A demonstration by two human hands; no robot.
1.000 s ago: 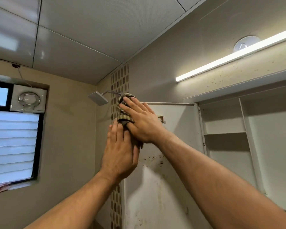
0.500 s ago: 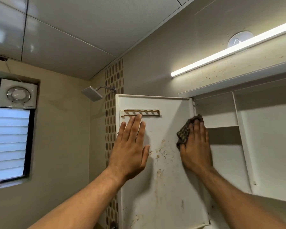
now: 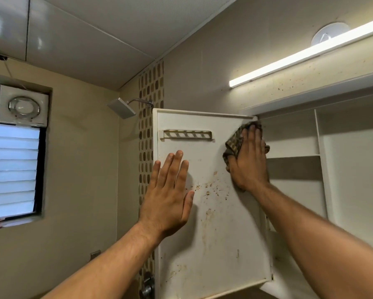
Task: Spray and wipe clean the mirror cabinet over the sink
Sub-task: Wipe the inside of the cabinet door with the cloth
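The mirror cabinet's door (image 3: 211, 223) is swung open, showing its white inner face speckled with brown stains and a slotted holder (image 3: 186, 134) near the top. My left hand (image 3: 170, 190) lies flat with straight fingers against the door's left part. My right hand (image 3: 249, 157) presses a dark checked cloth (image 3: 233, 145) against the door's upper right corner, fingers straight over it. The cabinet's open interior (image 3: 297, 137) with white shelves is to the right.
A lit tube light (image 3: 299, 59) runs above the cabinet. A shower head (image 3: 122, 107) juts from the tiled strip left of the door. A louvred window (image 3: 13, 169) and an exhaust fan (image 3: 24, 107) are on the left wall. A tap (image 3: 148, 287) sits low.
My right hand moved the cloth from the door's top left edge across to its right side, then up to the top right corner. My left hand moved onto the inner face.
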